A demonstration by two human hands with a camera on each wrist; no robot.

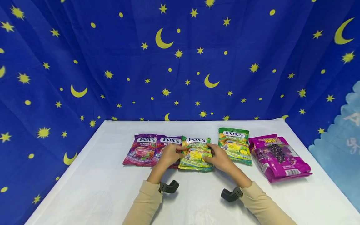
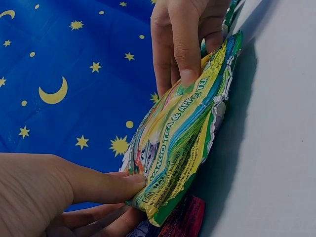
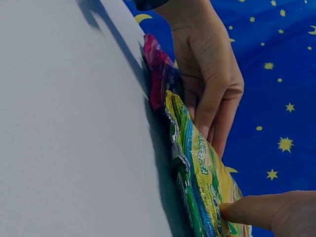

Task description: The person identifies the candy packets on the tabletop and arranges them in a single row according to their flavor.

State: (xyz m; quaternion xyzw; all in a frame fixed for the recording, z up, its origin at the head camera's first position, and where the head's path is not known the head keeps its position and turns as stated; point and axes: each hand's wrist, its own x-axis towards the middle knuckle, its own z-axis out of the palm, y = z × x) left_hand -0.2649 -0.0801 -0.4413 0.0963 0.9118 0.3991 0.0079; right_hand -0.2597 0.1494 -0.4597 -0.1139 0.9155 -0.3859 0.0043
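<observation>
My left hand (image 1: 168,154) and right hand (image 1: 222,158) pinched opposite sides of the yellow-green rectangular plastic Spring Tea packet (image 1: 195,155), presumably keeping it straight. It sat just right of the nearer purple plastic Berries packet (image 1: 161,144).

I note the left hand (image 1: 170,154) and right hand (image 1: 221,158) at lower centre, thumbs (image 2: 106,186) facing inward, both gripping; sleeved forearms (image 1: 144,201) converge from the bottom edge.
</observation>
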